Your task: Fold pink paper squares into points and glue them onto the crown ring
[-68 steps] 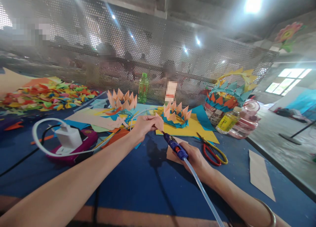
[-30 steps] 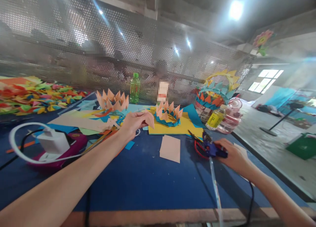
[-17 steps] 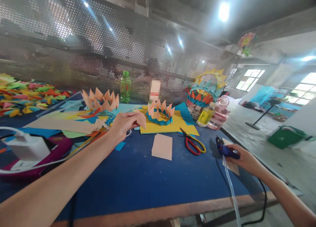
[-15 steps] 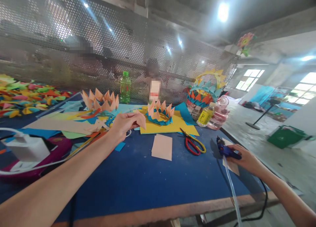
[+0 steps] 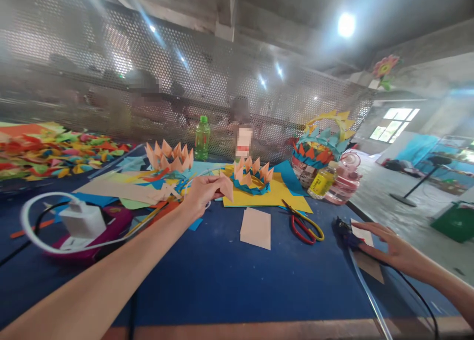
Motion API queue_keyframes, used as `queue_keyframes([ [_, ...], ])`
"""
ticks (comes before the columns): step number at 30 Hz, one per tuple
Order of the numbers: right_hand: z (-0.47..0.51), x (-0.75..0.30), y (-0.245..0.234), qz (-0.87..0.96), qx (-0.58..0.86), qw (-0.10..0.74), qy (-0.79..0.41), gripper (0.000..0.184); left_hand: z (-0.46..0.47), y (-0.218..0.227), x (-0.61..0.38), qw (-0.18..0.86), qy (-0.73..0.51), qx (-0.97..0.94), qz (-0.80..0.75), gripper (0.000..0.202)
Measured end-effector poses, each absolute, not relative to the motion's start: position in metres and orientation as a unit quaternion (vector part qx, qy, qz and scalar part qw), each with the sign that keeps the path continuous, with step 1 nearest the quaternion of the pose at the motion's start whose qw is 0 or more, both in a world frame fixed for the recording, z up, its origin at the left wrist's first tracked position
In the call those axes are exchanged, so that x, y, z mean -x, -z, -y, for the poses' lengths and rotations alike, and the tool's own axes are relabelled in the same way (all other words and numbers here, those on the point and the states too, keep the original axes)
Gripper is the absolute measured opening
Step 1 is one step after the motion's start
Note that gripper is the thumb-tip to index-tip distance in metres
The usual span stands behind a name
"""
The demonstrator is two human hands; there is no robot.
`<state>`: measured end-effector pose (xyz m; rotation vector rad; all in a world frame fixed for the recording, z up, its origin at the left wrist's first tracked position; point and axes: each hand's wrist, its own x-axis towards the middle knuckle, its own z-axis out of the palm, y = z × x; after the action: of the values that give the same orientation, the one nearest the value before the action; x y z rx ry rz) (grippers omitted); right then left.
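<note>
My left hand (image 5: 202, 194) pinches a folded peach paper piece (image 5: 226, 186) above the table. Just beyond it, a ring of peach paper points on a blue base (image 5: 252, 182) rests on yellow paper (image 5: 240, 198). On the right lies a dark blue glue gun (image 5: 347, 233) with a long clear glue stick (image 5: 370, 290) trailing from it. My right hand (image 5: 398, 248) is at its handle, fingers stretched out and apart. Peach paper (image 5: 370, 266) lies under that hand. A stack of peach paper rectangles (image 5: 255, 228) sits mid-table, beside red-and-yellow-handled scissors (image 5: 303, 225).
A second peach paper ring (image 5: 170, 158), a green bottle (image 5: 202, 137) and a heap of coloured paper pieces (image 5: 74, 152) stand left. At right are a paper basket (image 5: 313, 150), a yellow-labelled bottle (image 5: 323, 180) and a pink jug (image 5: 344, 179). A white charger (image 5: 82, 221) sits on a purple power strip.
My right hand has loosened from the glue gun, which now lies on the table. My left hand keeps the folded paper. The view has turned slightly left.
</note>
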<state>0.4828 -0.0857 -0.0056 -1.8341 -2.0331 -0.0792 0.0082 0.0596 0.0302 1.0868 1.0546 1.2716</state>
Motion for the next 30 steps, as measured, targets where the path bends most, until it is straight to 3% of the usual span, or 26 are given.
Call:
queue_keyframes([
  [8,0.017,-0.375,-0.033,0.825,0.53,0.191,0.048,0.037,-0.061,-0.03,-0.009,0.548,-0.539,-0.445,-0.461,0.009],
  [13,-0.056,-0.317,-0.034,0.831,0.532,0.158,0.044,0.028,-0.064,-0.027,-0.007,0.543,-0.54,-0.458,-0.452,0.005],
  [17,-0.095,-0.282,-0.023,0.82,0.554,0.133,0.047,0.035,-0.066,-0.026,-0.004,0.539,-0.546,-0.462,-0.445,0.008],
  [20,-0.105,-0.257,-0.014,0.809,0.575,0.107,0.055,0.044,-0.068,-0.026,-0.002,0.537,-0.554,-0.456,-0.444,0.005],
  [30,-0.076,-0.209,-0.031,0.792,0.598,0.057,0.11,0.022,-0.067,-0.047,0.005,0.534,-0.588,-0.437,-0.422,0.003],
])
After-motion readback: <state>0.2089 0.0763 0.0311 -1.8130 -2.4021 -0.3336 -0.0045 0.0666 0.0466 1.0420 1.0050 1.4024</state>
